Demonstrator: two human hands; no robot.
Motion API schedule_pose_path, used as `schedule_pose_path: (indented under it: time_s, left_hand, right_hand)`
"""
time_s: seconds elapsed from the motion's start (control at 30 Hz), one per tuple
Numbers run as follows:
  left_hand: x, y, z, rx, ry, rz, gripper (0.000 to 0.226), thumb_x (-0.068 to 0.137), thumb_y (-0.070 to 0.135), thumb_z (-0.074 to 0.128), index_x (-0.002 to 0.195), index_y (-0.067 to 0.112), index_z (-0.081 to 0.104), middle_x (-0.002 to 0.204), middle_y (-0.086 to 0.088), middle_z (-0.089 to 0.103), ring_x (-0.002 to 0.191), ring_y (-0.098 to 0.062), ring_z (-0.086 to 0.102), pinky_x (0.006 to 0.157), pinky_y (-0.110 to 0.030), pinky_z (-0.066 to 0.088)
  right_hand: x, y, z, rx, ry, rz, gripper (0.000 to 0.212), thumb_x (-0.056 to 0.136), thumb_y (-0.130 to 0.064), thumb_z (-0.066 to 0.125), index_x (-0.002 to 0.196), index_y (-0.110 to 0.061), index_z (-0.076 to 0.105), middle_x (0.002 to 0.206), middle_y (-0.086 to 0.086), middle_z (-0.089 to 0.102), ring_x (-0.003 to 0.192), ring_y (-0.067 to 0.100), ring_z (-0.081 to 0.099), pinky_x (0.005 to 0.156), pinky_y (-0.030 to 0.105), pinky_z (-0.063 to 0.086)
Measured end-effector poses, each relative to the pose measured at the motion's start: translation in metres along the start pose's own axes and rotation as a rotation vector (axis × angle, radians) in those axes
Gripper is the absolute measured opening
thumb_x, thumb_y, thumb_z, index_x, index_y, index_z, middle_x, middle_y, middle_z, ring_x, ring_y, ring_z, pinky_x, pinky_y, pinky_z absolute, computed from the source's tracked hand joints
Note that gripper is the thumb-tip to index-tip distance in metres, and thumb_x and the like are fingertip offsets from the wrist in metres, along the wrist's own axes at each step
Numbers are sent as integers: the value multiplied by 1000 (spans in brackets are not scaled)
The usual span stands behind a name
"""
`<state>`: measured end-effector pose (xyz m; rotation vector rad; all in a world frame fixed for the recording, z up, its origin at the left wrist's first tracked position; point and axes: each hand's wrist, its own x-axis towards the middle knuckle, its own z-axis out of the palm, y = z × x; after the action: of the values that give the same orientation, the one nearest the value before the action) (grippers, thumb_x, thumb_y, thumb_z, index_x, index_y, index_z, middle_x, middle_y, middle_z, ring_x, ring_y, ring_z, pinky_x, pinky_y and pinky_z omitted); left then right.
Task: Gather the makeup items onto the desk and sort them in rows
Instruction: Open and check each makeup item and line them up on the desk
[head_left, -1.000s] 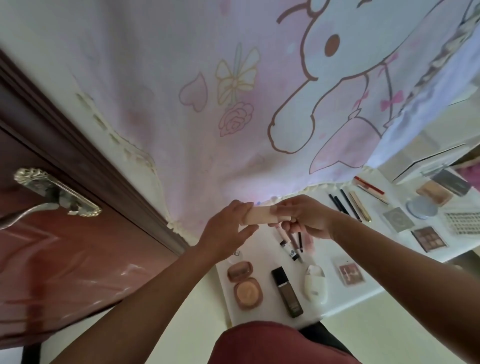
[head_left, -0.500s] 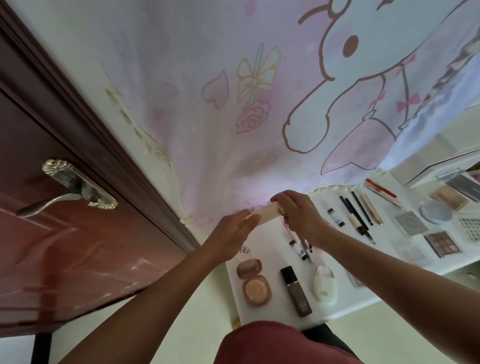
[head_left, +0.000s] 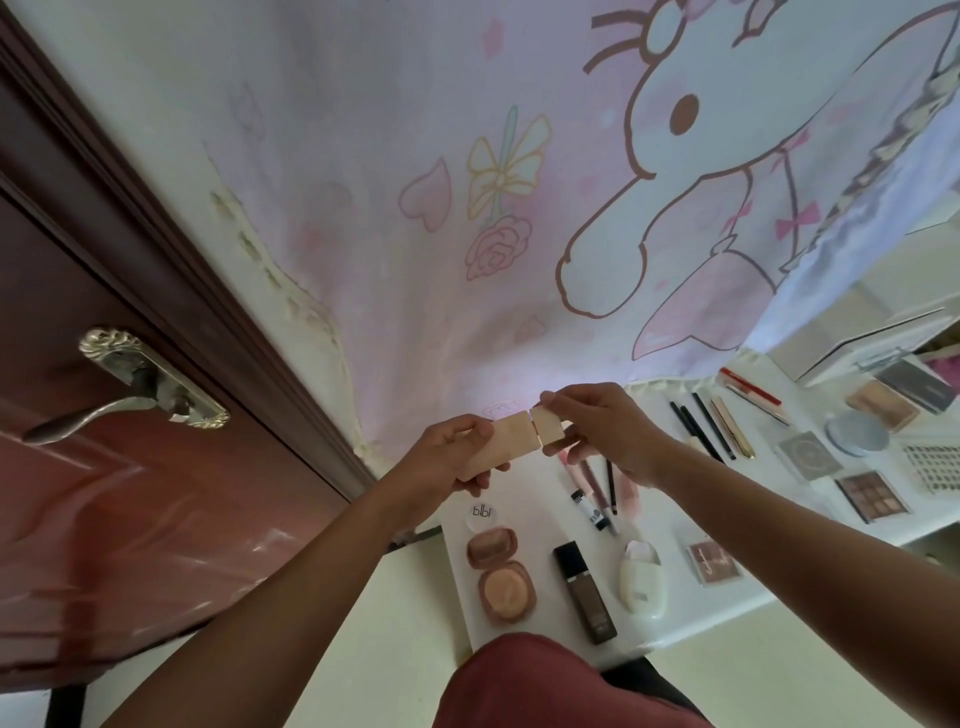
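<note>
where the desk (head_left: 537, 499) ends, a brown door (head_left: 130, 519) stands.

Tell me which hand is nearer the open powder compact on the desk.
Left. The left hand, holding a beige tube, is just past the powder compact. The right hand, holding the tube's cap, is farther off to the right, over the pencils.

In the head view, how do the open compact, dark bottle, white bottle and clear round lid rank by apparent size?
1. open compact, largest
2. dark bottle and white bottle: about alike, one longer, the other wider, so not ranked
3. clear round lid, smallest
</note>
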<state>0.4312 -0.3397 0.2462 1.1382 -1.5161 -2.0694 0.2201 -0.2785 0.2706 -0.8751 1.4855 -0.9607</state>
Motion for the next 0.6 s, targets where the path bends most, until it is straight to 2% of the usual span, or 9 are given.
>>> schedule_pose_path:
  time_s: [0.07,0.13,0.23,0.33,0.53,0.6]
  left_hand:
    - [2,0,2,-14,11,-10,26,101,26,47,108,6,61,89,-21,66,65,-24,51,58,-29,44]
    - [3,0,1,-35,18,-15,24,101,26,47,106,8,62,91,-21,66,65,-23,51,58,-29,44]
    - [4,0,0,-41,14,-17,24,100,28,49,108,10,63,94,-21,66,65,-22,52,60,-30,45]
    - [6,1,2,-42,13,-23,25,100,27,49,111,10,63,96,-21,67,66,-23,53,61,-31,45]
    - [6,-1,1,-74,-3,-35,21,99,27,50,106,12,63,96,-20,68,66,-23,53,61,-31,46]
    - [8,-2,1,-92,-3,-39,22,100,25,49,108,10,62,96,-21,68,65,-23,53,61,-31,46]
  right_hand:
    - [-1,-3,-6,20,-26,-13,16,94,-12,62,103,-3,71,100,16,71,86,23,70,63,29,54]
    - [-2,-4,-11,47,-38,-9,15,91,-11,66,105,-7,71,103,14,71,92,20,69,69,28,54]
    - [-2,-2,-11,37,-25,49,21,91,-21,68,107,-7,70,100,11,74,85,23,71,69,32,57]
    - [-2,3,-11,27,6,68,18,93,-16,66,104,-2,70,95,13,74,76,21,71,67,31,58]
    - [-1,6,-11,198,25,107,16,93,-10,65,103,1,70,100,22,71,87,28,72,78,33,60]
    - [0,8,-11,278,50,138,15,92,-3,63,105,2,68,101,23,70,85,28,72,74,29,61]
